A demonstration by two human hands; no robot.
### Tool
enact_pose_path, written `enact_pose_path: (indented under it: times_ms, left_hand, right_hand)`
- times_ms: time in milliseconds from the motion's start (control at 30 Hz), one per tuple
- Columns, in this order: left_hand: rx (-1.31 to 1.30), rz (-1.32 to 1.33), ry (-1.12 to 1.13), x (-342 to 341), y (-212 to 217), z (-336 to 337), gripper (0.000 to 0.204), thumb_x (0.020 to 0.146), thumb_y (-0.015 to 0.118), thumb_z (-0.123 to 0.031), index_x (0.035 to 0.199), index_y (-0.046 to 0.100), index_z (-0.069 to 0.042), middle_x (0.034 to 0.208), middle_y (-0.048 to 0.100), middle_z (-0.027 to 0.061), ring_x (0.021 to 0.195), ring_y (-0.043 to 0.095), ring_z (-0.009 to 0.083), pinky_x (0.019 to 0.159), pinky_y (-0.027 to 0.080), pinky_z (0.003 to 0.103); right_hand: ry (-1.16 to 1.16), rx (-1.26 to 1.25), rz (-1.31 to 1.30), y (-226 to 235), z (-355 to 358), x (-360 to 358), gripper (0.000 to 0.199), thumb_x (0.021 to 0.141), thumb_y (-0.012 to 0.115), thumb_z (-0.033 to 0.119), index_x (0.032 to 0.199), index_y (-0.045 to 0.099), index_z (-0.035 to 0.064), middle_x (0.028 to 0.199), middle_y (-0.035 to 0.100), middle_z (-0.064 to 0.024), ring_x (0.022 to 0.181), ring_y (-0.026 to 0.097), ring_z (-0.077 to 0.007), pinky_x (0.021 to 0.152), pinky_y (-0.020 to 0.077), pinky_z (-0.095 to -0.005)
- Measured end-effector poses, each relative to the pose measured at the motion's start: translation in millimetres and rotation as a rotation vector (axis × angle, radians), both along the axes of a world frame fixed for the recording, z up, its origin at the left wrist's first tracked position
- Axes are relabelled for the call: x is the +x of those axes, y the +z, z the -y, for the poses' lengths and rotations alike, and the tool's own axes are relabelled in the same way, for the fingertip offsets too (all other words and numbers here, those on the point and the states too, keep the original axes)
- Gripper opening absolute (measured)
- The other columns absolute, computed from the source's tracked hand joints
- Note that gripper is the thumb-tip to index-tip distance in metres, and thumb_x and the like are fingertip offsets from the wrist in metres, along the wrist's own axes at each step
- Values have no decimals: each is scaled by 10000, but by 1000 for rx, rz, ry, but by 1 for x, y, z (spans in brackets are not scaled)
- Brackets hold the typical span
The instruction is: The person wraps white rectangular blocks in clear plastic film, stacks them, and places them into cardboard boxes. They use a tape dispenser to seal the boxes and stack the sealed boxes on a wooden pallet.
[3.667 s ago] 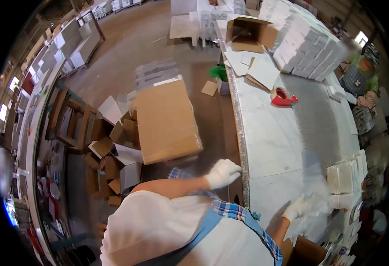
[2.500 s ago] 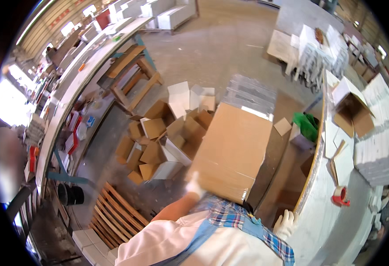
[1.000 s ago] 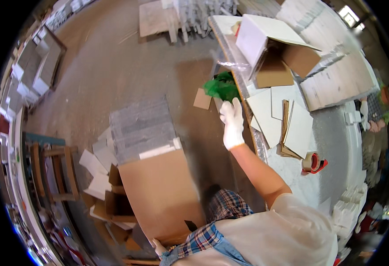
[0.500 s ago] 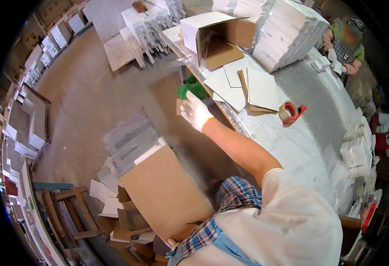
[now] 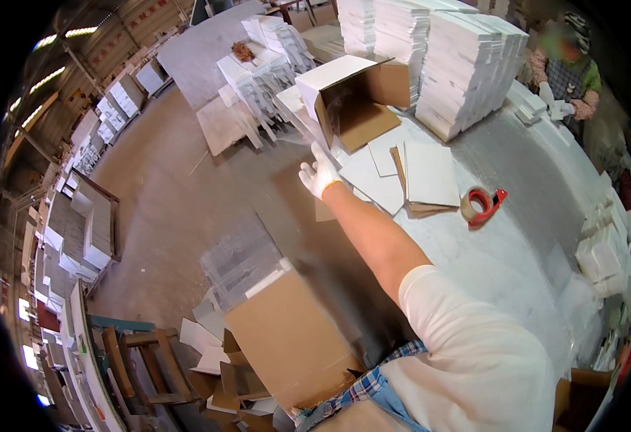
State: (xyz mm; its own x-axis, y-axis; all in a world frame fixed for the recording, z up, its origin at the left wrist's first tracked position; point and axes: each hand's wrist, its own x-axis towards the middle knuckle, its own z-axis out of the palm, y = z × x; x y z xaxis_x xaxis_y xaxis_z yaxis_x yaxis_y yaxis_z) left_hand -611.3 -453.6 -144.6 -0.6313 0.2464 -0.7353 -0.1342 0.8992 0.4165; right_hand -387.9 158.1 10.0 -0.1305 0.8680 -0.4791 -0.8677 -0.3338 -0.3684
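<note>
Right hand (image 5: 318, 175) in a white work glove is stretched out with its fingers (image 5: 317, 153) spread wide, holding nothing, hovering at the near edge of the grey stone worktop (image 5: 531, 216). Just past the fingertips lies the open brown cardboard box with a white outside (image 5: 351, 101), on its side and empty as far as I can see. Flat white cardboard sheets (image 5: 430, 173) sit just to the right of the fingers, unfolded, with a red tape dispenser (image 5: 482, 205) beyond. So packing looks barely started. Left hand's out of view.

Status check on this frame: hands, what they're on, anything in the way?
Gloved hand reaches to table edge beside flat white sheets; which hand unclear, other unseen. Open carton just beyond. Tape dispenser clear to the side.
</note>
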Motion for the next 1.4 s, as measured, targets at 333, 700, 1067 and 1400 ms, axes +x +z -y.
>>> enact_pose_path:
  times_ms: [333,700,1067,1400]
  left_hand:
    - [-171,-151,-305,22,27,-34,578,938,671,-494,1088,644,63,1010,692,231,926,681,320,783,544,484]
    - [482,-580,-634,66,145,-149,329,957,652,-288,929,658,40,769,652,177,724,637,244,678,507,431]
    - [574,899,-17,233,186,-275,677,1006,665,-436,1485,435,-15,1289,575,192,1056,629,333,885,556,428]
    - [731,1082,-172,317,107,-228,117,910,637,-9,991,639,-94,807,599,46,685,590,215,616,538,333]
  right_hand:
    - [-140,-3,-351,-50,-70,17,151,1025,621,195,1162,644,253,918,613,142,716,519,-43,712,416,-264]
    - [220,267,133,24,207,121,106,1005,628,221,1099,637,171,782,549,87,626,459,-48,588,351,-236]
    - [218,346,1561,31,510,228,234,983,630,237,1072,724,43,908,721,-158,810,709,-259,754,544,-350]
    - [-25,71,1795,38,666,262,248,951,660,255,1081,741,60,994,739,-162,898,722,-329,788,566,-370]
